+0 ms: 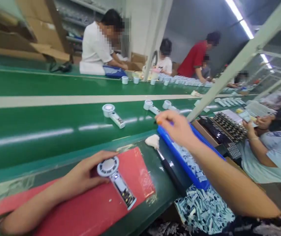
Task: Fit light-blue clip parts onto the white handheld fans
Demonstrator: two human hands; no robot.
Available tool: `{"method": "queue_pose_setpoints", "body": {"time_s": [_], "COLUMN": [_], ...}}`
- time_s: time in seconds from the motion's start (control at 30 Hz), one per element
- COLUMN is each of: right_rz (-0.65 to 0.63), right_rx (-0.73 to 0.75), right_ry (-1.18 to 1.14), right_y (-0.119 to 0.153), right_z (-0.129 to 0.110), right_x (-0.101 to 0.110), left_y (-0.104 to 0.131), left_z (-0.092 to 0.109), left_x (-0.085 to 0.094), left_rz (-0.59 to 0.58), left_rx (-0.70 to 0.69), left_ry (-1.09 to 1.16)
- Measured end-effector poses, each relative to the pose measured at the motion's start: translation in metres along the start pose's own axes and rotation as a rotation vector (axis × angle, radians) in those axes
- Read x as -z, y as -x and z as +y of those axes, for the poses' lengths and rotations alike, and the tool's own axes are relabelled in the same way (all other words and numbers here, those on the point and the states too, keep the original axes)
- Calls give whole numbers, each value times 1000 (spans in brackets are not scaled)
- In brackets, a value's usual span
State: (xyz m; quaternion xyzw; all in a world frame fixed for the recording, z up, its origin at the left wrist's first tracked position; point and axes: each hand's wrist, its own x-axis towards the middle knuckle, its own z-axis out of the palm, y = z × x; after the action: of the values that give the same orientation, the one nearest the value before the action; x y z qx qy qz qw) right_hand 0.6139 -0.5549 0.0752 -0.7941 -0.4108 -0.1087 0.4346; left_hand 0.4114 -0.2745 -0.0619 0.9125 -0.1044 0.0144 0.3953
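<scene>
My left hand (91,172) is wrapped round the round head of a light-blue handheld device (109,166), which lies on a red mat (140,173). Its handle points down to the right, with parts of a circuit board showing. My right hand (174,126) is raised above the far end of a blue bin (191,167) of small light-blue pieces. Its thumb and fingertips are pinched together, with a tiny dark thing at the tips. Beside the bin lies a black-handled tool (171,173), near a white wad (152,141).
Similar devices (113,115) lie on the green conveyor (56,127). A box of light-blue parts (204,209) stands below the bin. A slanted metal post (229,72) rises beyond my right hand. Several people work around, one close at right.
</scene>
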Motion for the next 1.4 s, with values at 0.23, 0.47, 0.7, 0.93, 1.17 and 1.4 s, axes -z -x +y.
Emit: {"method": "queue_pose_setpoints", "body": {"time_s": [0.23,0.47,0.7,0.93,1.17,1.4], "right_rz": [-372,-389,-446,-432,-508,-566], "right_rx": [-97,-167,-150,-155,-113,-72], "right_ry": [-226,-113,-67,-66,-9,77], "right_y": [92,100,101,98,100,93], "right_z": [-55,-58,-59,-61,-60,-61], "right_x": [-104,-113,-117,-114,-112,-111], "left_y": [-5,-4,-5,-5,-6,-6], "left_z": [-3,-2,-5,-5,-6,-6], "left_x": [-4,-7,-7,-7,-8,-9], "left_rz": [41,48,31,25,26,30], "left_rx": [-140,-140,-170,-160,-152,-153], "left_ry": [166,146,161,161,172,167]}}
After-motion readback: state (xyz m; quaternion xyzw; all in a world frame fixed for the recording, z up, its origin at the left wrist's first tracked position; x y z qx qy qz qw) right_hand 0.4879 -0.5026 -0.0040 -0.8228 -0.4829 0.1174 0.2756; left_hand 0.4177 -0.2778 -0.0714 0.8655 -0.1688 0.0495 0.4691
